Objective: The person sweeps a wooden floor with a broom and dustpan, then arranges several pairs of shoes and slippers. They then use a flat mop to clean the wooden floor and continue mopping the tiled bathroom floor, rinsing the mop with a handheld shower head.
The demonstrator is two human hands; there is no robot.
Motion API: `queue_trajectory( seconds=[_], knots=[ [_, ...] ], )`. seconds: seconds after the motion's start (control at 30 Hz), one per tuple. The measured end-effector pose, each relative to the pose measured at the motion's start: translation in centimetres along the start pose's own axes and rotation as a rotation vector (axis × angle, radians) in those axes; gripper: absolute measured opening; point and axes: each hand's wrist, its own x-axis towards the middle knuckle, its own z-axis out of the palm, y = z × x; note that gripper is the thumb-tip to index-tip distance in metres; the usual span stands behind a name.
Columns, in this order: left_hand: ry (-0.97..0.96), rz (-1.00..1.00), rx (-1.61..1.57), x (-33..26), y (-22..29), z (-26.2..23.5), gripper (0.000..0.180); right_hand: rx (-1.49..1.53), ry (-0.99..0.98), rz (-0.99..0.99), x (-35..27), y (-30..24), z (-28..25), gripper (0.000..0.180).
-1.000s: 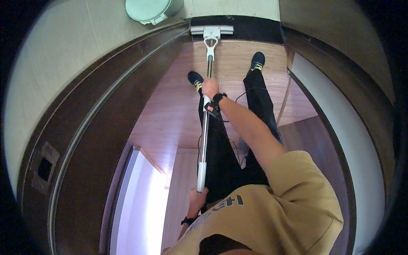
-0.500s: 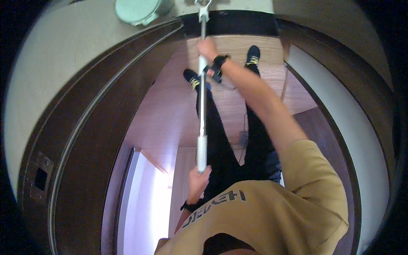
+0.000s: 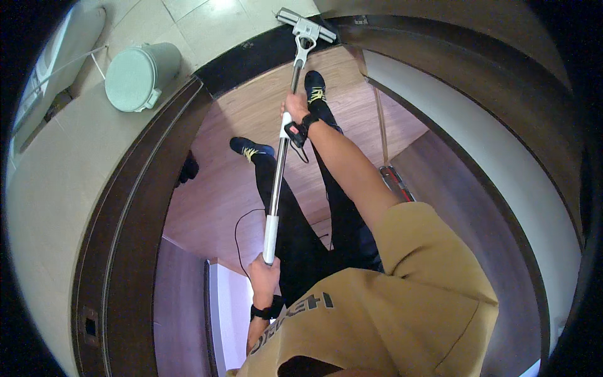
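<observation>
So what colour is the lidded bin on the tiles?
Pale mint green bin, clearest in the head view.

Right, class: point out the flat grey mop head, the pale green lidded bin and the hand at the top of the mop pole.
Flat grey mop head (image 3: 306, 25), head view, plate centre.
Pale green lidded bin (image 3: 134, 76), head view, lid.
Left hand (image 3: 264, 277), head view, knuckles.
</observation>
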Motion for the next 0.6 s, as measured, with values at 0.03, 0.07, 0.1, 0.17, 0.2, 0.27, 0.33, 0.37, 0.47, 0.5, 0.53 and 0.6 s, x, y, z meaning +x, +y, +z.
queue_trajectory(
  seconds=[0.03, 0.07, 0.1, 0.17, 0.2, 0.27, 0.33, 0.37, 0.47, 0.5, 0.53, 0.6],
  knots=[
    [0.029, 0.009, -0.011, 0.9, 0.9, 0.1, 0.027, 0.018, -0.026, -0.056, 1.1, -1.1, -0.1, 0.04],
    [-0.007, -0.032, -0.019, 1.5, 1.6, 0.3, 0.027, -0.225, 0.107, -0.193, 2.1, -2.3, 0.2, 0.037],
    [0.0, -0.042, -0.03, 1.8, 1.7, 0.3, 0.027, -0.153, -0.002, -0.172, 2.4, -2.9, 0.2, 0.036],
    [0.028, 0.007, -0.046, 1.7, 1.7, 0.5, 0.027, -0.05, 0.047, -0.01, 2.4, -3.5, 0.6, 0.036],
    [0.032, -0.046, -0.082, 1.4, 1.5, 0.9, 0.027, -0.079, 0.063, -0.039, 2.1, -3.5, 0.7, 0.037],
    [0.089, 0.0, -0.142, 0.1, 1.2, 1.9, 0.027, -0.08, 0.096, -0.059, 0.9, -3.0, 0.5, 0.037],
    [0.024, -0.134, -0.154, -2.0, 1.4, 3.1, 0.028, -0.184, 0.049, -0.041, -0.4, -2.3, 0.5, 0.035],
    [0.03, -0.144, -0.195, -3.0, 1.8, 3.9, 0.029, -0.202, -0.022, -0.01, -0.9, -2.2, 0.8, 0.035],
    [-0.116, -0.345, -0.358, -5.7, 3.9, 6.5, 0.033, -0.265, -0.192, -0.169, -3.3, -2.0, 1.9, 0.025],
    [-0.121, -0.335, -0.473, -6.5, 4.7, 7.1, 0.032, -0.246, -0.216, -0.132, -4.6, -2.0, 2.1, 0.023],
    [-0.148, -0.4, -0.626, -6.7, 5.5, 7.6, 0.031, -0.395, -0.206, -0.129, -5.7, -2.5, 2.4, 0.025],
    [-0.18, -0.465, -0.742, -6.9, 7.1, 8.1, 0.032, -0.251, -0.39, 0.029, -9.6, -2.9, 1.7, 0.041]
  ],
)
